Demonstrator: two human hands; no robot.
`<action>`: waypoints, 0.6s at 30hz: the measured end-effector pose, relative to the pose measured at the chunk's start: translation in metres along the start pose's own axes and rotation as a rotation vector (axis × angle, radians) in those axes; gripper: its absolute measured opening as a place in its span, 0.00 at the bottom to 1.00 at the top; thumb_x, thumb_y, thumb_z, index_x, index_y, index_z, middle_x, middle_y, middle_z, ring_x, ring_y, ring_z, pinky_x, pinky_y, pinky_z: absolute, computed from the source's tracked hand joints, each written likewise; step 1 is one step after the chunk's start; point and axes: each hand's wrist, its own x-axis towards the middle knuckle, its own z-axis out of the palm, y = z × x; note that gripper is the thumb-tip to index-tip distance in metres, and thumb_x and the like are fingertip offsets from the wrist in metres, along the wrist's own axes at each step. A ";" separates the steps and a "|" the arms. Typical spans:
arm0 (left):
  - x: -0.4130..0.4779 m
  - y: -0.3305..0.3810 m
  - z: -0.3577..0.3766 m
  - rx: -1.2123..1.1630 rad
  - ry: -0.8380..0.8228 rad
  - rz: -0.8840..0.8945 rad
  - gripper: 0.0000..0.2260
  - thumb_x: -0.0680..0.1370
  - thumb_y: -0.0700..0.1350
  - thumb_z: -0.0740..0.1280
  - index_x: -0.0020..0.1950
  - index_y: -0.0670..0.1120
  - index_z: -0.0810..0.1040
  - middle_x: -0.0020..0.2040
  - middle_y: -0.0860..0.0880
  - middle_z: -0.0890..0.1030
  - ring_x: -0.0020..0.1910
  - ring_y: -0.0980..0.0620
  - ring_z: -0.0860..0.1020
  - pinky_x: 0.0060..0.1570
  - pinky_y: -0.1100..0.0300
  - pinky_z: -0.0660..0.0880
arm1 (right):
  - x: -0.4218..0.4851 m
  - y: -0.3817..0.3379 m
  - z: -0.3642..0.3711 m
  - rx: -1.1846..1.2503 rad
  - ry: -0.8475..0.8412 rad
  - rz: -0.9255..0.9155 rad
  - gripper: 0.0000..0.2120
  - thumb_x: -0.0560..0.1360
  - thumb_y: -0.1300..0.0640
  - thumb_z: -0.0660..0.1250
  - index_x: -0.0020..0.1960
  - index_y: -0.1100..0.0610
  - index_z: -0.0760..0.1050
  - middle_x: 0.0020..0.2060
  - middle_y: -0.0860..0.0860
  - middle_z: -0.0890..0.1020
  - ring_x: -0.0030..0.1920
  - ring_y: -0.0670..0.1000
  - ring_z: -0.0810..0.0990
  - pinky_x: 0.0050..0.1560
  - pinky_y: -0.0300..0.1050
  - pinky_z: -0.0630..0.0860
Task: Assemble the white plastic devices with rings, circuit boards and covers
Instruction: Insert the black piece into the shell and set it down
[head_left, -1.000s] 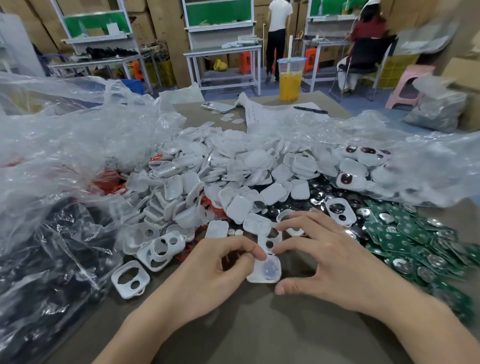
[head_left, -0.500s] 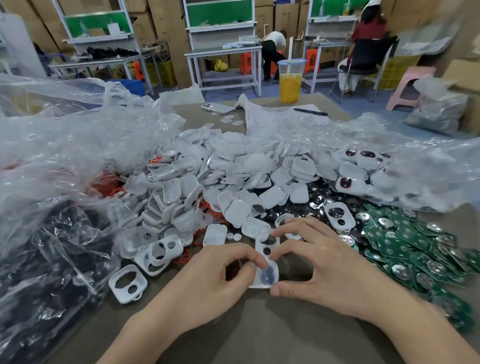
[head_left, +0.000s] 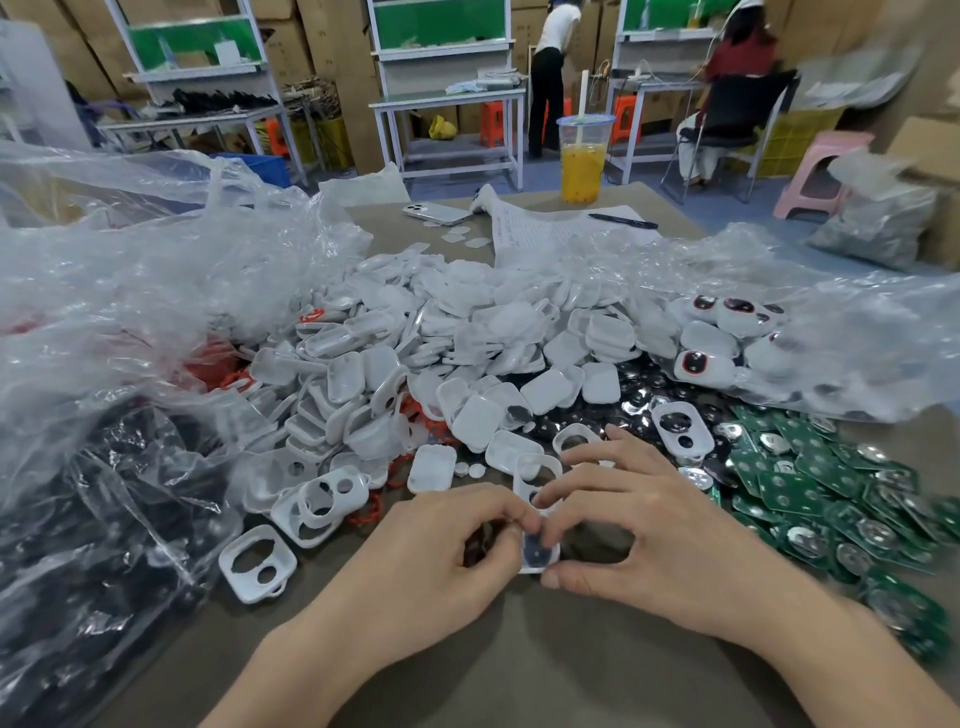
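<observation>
A small white plastic shell (head_left: 538, 554) with a dark round part inside lies on the table between my hands. My left hand (head_left: 441, 551) pinches its left edge with curled fingers. My right hand (head_left: 639, 530) grips its right side, thumb at the lower corner and index finger on top. A white two-hole cover (head_left: 537, 475) sits just behind it, touching my right fingers. Behind lies a big heap of white shells (head_left: 467, 343). Green circuit boards (head_left: 831, 499) are piled at the right. Red rings (head_left: 431, 426) show among the shells.
Loose white covers (head_left: 257, 564) lie at the left front. Crumpled clear plastic bags (head_left: 119, 322) with dark parts fill the left side, another bag (head_left: 857, 332) the right. A cup of orange drink (head_left: 583, 156), a phone (head_left: 436, 213) and a pen (head_left: 623, 221) stand at the table's far end.
My hands have drawn closer together around the white shell. The thumb and fingers of both now pinch it tighter. The head view has shifted slightly.
</observation>
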 end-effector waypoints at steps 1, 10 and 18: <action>0.000 0.000 0.000 0.008 0.000 0.005 0.08 0.80 0.47 0.64 0.51 0.60 0.80 0.38 0.70 0.77 0.33 0.62 0.75 0.34 0.74 0.65 | 0.000 0.000 0.000 0.003 -0.002 -0.001 0.12 0.71 0.33 0.68 0.48 0.38 0.81 0.53 0.32 0.80 0.68 0.38 0.68 0.73 0.55 0.64; -0.002 -0.002 -0.002 0.085 0.055 0.092 0.08 0.82 0.57 0.59 0.54 0.61 0.78 0.51 0.63 0.75 0.45 0.59 0.77 0.42 0.70 0.69 | -0.001 0.000 0.001 -0.010 -0.010 -0.010 0.09 0.72 0.36 0.70 0.46 0.40 0.80 0.51 0.30 0.79 0.64 0.42 0.71 0.71 0.51 0.66; -0.007 -0.005 -0.011 0.123 0.134 0.095 0.11 0.81 0.57 0.62 0.44 0.56 0.79 0.51 0.61 0.75 0.42 0.56 0.77 0.40 0.63 0.72 | -0.001 -0.002 0.002 -0.010 0.005 -0.007 0.08 0.72 0.36 0.70 0.46 0.39 0.79 0.51 0.30 0.79 0.63 0.41 0.71 0.69 0.43 0.65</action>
